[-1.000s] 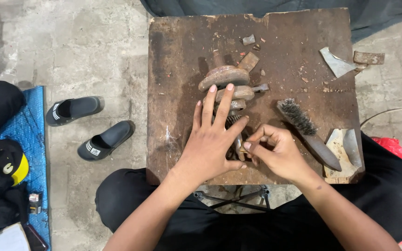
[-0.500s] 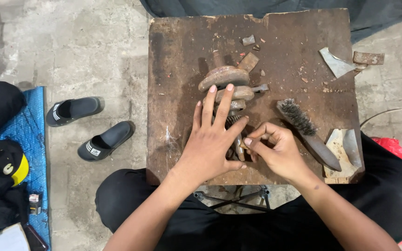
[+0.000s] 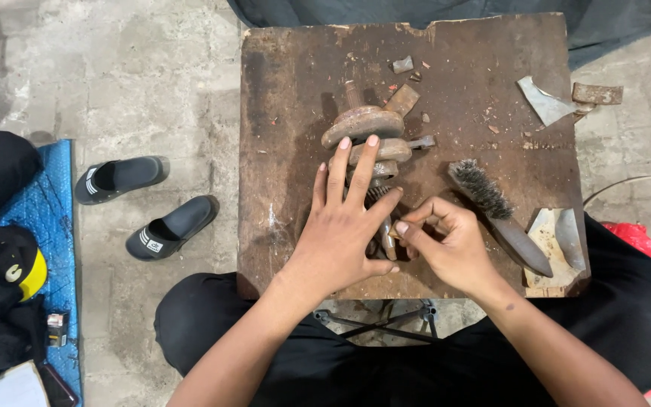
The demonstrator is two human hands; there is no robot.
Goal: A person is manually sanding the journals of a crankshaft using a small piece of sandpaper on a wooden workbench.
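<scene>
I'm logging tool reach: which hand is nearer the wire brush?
Right. The right hand sits just beside the wire brush, at its left near the bristles. The left hand lies farther left, flat over the rusty metal parts.

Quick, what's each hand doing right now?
Left hand: open, flat on the rusty metal part.
Right hand: fingertips pinched at the part's lower end.

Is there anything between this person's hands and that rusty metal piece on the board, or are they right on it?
Nothing visible stands between. The left hand lies flat on the rusty metal part, and the right hand pinches at its lower end. The wire brush lies off to the right.
</scene>
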